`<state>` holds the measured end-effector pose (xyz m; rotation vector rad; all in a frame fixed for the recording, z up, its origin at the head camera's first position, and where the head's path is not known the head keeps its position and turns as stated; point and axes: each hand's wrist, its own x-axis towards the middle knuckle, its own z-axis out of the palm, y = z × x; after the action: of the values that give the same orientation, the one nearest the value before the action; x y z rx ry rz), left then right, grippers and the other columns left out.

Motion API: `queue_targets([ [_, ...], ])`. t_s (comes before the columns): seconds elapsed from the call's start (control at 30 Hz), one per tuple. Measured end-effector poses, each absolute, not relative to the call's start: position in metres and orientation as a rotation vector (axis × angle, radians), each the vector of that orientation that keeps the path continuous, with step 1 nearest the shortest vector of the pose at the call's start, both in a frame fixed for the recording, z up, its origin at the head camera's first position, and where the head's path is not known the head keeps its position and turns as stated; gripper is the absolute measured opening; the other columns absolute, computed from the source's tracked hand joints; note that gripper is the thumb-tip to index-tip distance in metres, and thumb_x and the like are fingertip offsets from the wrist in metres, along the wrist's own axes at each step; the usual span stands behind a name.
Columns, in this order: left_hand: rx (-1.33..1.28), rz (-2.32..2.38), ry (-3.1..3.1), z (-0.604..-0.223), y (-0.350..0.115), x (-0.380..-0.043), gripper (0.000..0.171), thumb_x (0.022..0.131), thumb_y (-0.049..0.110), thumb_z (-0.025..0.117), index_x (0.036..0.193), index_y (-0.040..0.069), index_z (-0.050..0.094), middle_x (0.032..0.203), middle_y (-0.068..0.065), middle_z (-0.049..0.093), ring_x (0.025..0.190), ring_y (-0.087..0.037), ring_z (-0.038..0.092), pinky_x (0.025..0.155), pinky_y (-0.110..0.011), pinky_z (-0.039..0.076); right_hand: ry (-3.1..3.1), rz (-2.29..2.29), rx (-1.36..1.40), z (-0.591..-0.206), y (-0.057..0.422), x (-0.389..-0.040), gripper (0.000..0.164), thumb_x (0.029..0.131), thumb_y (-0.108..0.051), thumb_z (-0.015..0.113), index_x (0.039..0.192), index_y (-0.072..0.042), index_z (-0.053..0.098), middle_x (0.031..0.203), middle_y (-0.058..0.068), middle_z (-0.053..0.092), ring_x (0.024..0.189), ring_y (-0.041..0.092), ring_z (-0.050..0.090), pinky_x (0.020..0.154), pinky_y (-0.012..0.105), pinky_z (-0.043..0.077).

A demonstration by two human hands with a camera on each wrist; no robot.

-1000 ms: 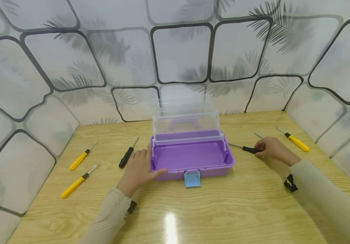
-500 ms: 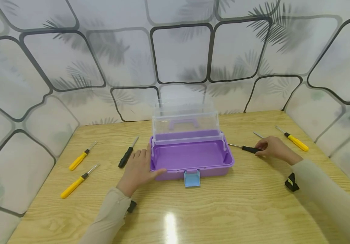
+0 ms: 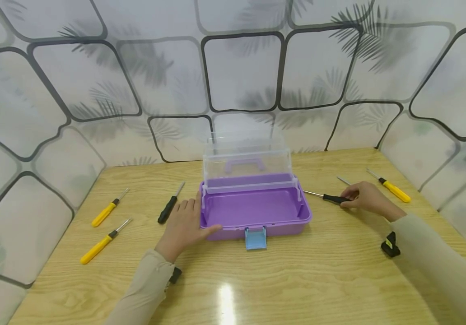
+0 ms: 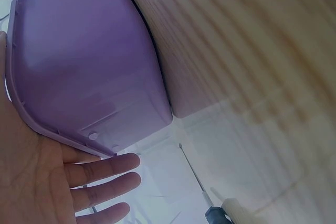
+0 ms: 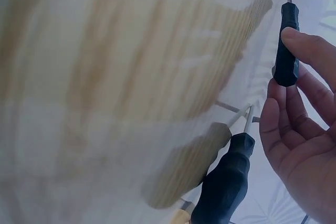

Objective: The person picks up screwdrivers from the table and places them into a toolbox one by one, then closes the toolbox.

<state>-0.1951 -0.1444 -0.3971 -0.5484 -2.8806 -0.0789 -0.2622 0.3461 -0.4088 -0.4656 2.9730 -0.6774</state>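
My right hand pinches the end of a small black-handled screwdriver between thumb and fingers. Its metal shaft points left at the toolbox. In the right wrist view, a second black screwdriver lies on the table near that hand; from the head only its shaft shows. An open purple toolbox with a raised clear lid stands mid-table, its tray bare. Against its left wall and rim rests my left hand, fingers extended. Another black screwdriver lies just left of that hand.
Two yellow screwdrivers lie at the left of the wooden table. One more yellow screwdriver is at the far right. A blue latch hangs from the toolbox front. Patterned panels enclose the back and sides.
My right hand has shifted very slightly to the right, its pinch on the black screwdriver unchanged. The left hand and the toolbox have stayed in place.
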Motion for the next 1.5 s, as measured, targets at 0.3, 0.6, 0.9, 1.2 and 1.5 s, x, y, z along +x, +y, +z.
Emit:
queue_targets([
  [0.3,-0.556,-0.083,-2.875,-0.399,-0.145,-0.196,0.110,0.076,0.073,0.053,0.143,-0.009,0.027,0.121,-0.024,0.058,0.113,-0.035,0.055,0.099,-0.046,0.043,2.995,-0.698,-0.469,-0.407,0.351,-0.259,0.026,0.074,-0.021,0.079,0.090,-0.002,0.072,0.079,0.003,0.070,0.066,-0.002,0.052,0.059,0.020,0.047],
  [0.6,-0.551,-0.067,-2.869,-0.398,-0.145,-0.196,0.109,0.076,0.073,0.053,0.142,-0.009,0.028,0.121,-0.023,0.058,0.112,-0.035,0.056,0.099,-0.046,0.043,2.990,-0.690,-0.425,-0.400,0.355,-0.257,0.027,0.075,-0.022,0.079,0.093,-0.002,0.072,0.082,0.004,0.070,0.070,0.002,0.055,0.062,0.019,0.049],
  [0.9,-0.551,-0.083,-2.866,-0.398,-0.145,-0.195,0.109,0.076,0.073,0.054,0.142,-0.009,0.029,0.121,-0.023,0.058,0.114,-0.035,0.055,0.099,-0.046,0.043,3.087,-0.624,-0.475,-0.386,0.360,-0.257,0.020,0.077,-0.020,0.077,0.089,-0.004,0.073,0.079,0.005,0.071,0.066,0.002,0.057,0.061,0.023,0.051],
  [1.2,-0.546,-0.065,-2.870,-0.398,-0.145,-0.195,0.109,0.076,0.074,0.052,0.143,-0.009,0.028,0.122,-0.023,0.058,0.114,-0.035,0.055,0.099,-0.046,0.043,3.110,-0.618,-0.438,-0.375,0.368,-0.259,0.020,0.077,-0.017,0.076,0.090,-0.003,0.072,0.081,0.006,0.071,0.067,-0.001,0.056,0.062,0.024,0.051],
  [1.5,-0.550,-0.071,-2.848,-0.397,-0.145,-0.195,0.108,0.075,0.072,0.055,0.141,-0.010,0.031,0.119,-0.023,0.059,0.111,-0.035,0.056,0.097,-0.046,0.044,3.129,-0.573,-0.386,-0.358,0.372,-0.257,0.026,0.078,-0.026,0.076,0.093,-0.005,0.072,0.084,0.007,0.071,0.069,0.006,0.058,0.063,0.029,0.052],
])
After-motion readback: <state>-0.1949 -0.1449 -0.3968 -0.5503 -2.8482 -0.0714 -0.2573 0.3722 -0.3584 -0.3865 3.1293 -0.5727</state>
